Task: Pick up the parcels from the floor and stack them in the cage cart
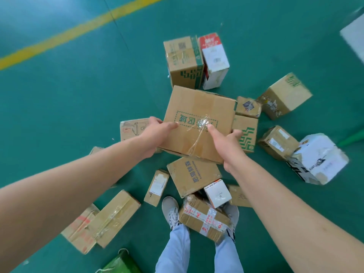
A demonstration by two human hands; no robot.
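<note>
Two bare arms reach forward and down, holding one brown cardboard box (pixel 199 123) above the green floor (pixel 78 95). On its left edge, the left hand (pixel 157 133) grips with the thumb laid flat on the top face and the fingers (pixel 152 119) curled round the side. On its near right corner, the right hand (pixel 226 142) grips likewise, thumb on top beside a knot of crumpled clear tape (pixel 202 122), fingers wrapped round the right side.

That box is plain brown, its top printed with a dashed green rectangle and green characters, with loose tape trailing toward the near edge. It is tilted slightly and hangs over the scattered parcels.

Left of it on the floor lies a flat carton (pixel 134 128) partly hidden by the left hand, and lower left two taped flat cartons (pixel 102 221) side by side. Beneath the held box sit a brown box with blue characters (pixel 194 175) and a small white box (pixel 217 193). A tape-crossed parcel (pixel 204 218) rests between the person's grey shoes (pixel 170 210). Further right are a white crumpled box (pixel 319 158) and more brown parcels.
</note>
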